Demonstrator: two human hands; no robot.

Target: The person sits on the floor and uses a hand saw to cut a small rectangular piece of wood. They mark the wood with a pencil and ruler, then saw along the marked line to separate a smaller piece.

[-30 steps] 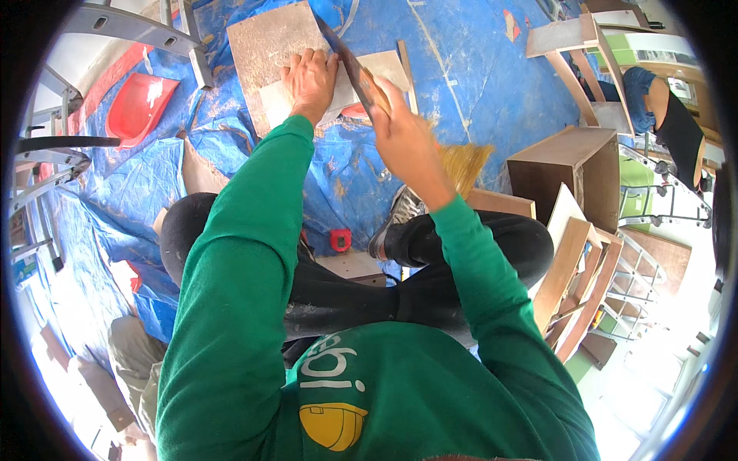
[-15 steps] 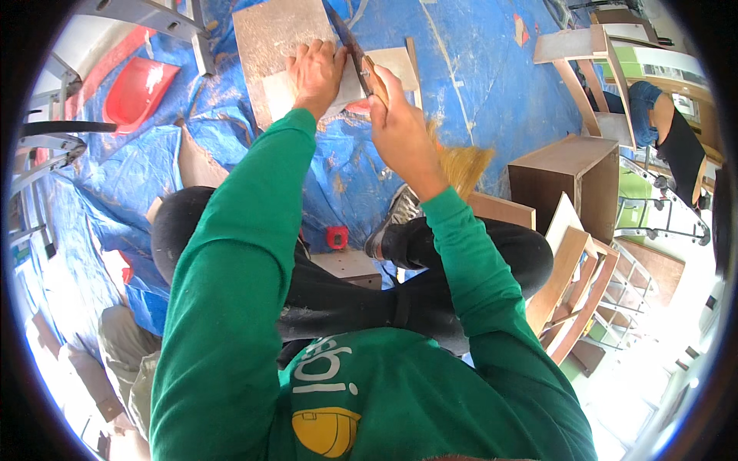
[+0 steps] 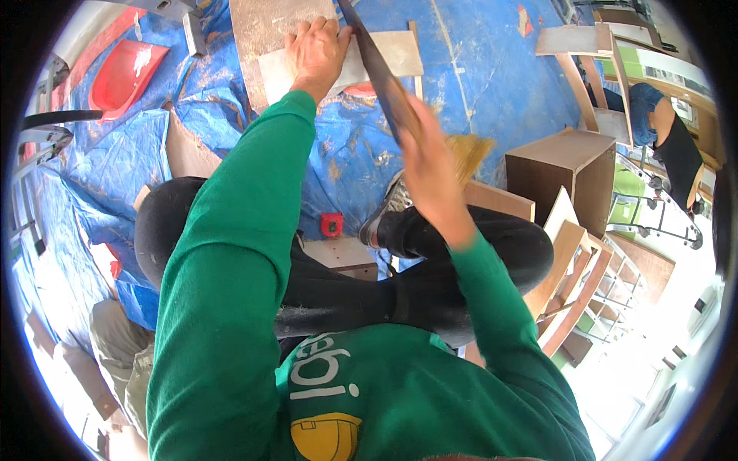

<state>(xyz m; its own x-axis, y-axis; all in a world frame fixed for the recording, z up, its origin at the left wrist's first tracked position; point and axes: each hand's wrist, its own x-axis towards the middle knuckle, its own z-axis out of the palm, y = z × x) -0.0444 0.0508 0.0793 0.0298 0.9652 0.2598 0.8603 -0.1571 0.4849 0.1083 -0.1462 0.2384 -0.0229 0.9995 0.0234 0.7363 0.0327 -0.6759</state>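
Note:
My right hand [image 3: 432, 177], a little blurred, is closed round the wooden handle of a handsaw [image 3: 374, 67]. The saw's dark blade slants up and away to the left, across a pale thin board [image 3: 396, 54]. My left hand [image 3: 317, 54] lies flat, fingers spread, on the left part of that board, just beside the blade. Under it is a larger brown board [image 3: 252, 23], cut off by the upper picture edge. The blade's far tip reaches the top of the view.
A blue tarp [image 3: 500, 100] covers the floor. A red tape measure [image 3: 331, 224] lies between my legs. Broom bristles [image 3: 469, 154] show beyond my right hand. At left is a red dustpan [image 3: 127, 77]; at right stand a wooden box [image 3: 557, 150], frames and another person [image 3: 676, 154].
My right hand has drawn the saw back toward my body, so more of its blade shows. The left hand stays on the board.

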